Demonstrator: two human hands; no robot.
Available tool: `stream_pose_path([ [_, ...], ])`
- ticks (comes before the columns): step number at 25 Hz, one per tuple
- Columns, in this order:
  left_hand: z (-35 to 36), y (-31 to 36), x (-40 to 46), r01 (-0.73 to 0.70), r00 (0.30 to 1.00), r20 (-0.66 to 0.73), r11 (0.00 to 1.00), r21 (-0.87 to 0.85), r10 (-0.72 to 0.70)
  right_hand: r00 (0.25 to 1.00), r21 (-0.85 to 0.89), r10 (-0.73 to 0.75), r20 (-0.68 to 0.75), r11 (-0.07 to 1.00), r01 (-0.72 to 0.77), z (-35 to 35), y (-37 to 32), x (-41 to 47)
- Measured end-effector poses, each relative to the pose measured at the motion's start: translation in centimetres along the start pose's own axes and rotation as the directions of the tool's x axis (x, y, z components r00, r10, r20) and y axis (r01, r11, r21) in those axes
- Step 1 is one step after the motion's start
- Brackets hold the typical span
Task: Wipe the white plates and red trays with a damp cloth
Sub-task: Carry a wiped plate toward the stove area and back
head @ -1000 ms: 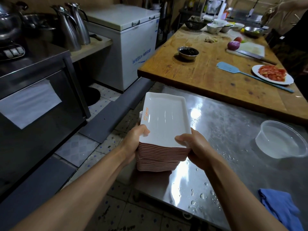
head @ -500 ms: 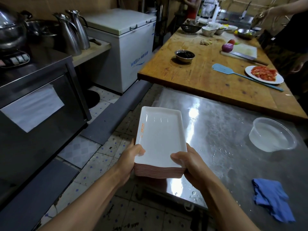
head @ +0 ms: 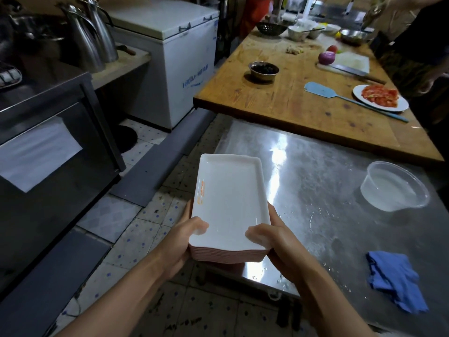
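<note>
While both hands grip the plate stack [head: 230, 205], no wiping's started yet.
Left hand [head: 181, 242], right hand [head: 274, 242]; blue cloth [head: 396, 280] lies untouched at 4 o'clock on the bench [head: 315, 181].

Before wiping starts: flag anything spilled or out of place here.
Water droplets are scattered over the steel table. The crumpled blue cloth lies near its edge. The stack of white rectangular plates looks even.

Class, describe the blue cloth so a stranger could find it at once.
Start at the steel table below the wooden counter. On its near right part lies the blue cloth, crumpled. It is soft and blue; the clear tub beyond it holds water.
</note>
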State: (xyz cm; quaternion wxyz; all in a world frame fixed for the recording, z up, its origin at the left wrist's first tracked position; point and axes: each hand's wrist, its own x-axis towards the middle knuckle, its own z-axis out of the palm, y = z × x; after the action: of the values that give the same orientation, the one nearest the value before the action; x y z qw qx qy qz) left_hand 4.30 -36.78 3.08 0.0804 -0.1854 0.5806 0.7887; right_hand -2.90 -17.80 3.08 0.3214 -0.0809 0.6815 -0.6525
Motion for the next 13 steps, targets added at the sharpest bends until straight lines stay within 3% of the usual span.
stream_pose_path([
  [5, -0.24, -0.16, 0.10, 0.008, 0.999, 0.039, 1.000, 0.001, -0.009, 0.999, -0.062, -0.037, 0.023, 0.997, 0.039, -0.49, 0.52, 0.25],
  [13, 0.41, -0.95, -0.02, -0.128, 0.991, -0.024, 0.992, 0.019, 0.129, 0.991, -0.151, -0.133, 0.031, 0.979, 0.136, -0.57, 0.20, -0.09],
])
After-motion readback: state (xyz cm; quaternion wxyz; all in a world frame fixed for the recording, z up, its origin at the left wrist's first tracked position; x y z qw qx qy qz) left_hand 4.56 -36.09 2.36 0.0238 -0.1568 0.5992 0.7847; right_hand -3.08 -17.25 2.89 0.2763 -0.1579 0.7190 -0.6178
